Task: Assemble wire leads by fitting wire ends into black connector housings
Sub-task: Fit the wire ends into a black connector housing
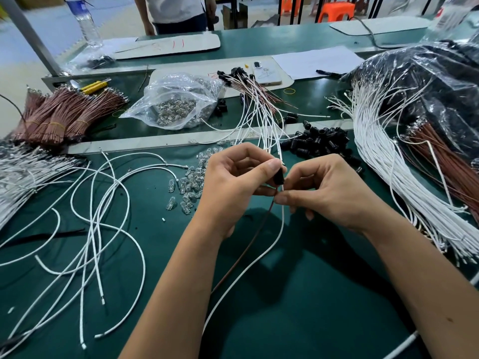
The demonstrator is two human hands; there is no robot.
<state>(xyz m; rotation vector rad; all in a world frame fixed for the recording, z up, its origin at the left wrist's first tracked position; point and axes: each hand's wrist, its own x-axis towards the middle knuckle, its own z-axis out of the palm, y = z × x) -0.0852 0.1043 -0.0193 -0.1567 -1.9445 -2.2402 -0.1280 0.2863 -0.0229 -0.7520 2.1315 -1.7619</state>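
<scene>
**Over the green mat: both hands on one black connector**

Above the green mat, near its middle: left hand curled round a black connector, thumb pressed on top, fingers tucked behind. Just right of the connector: right hand, thumb and forefinger pinching a white wire directly under the connector. Beside the white wire: a brown wire, also running up to the connector; both wires trailing down over the mat toward the near edge.

Just beyond the connector, slightly right: a loose heap of black connectors on the mat. Farther beyond the connector: finished leads fanned out, white and brown wires ending in black housings. Left of the connector: small clear bulbs scattered on the mat; beyond those, a clear plastic bag holding more bulbs. Far left of the connector: loose white wires looping over the mat, and bundles of brown wires tied with yellow bands farther back. Right of the connector: a thick bundle of white wires spilling from under a dark plastic bag. Well beyond the connector: a phone lying flat beside a sheet of white paper.
</scene>
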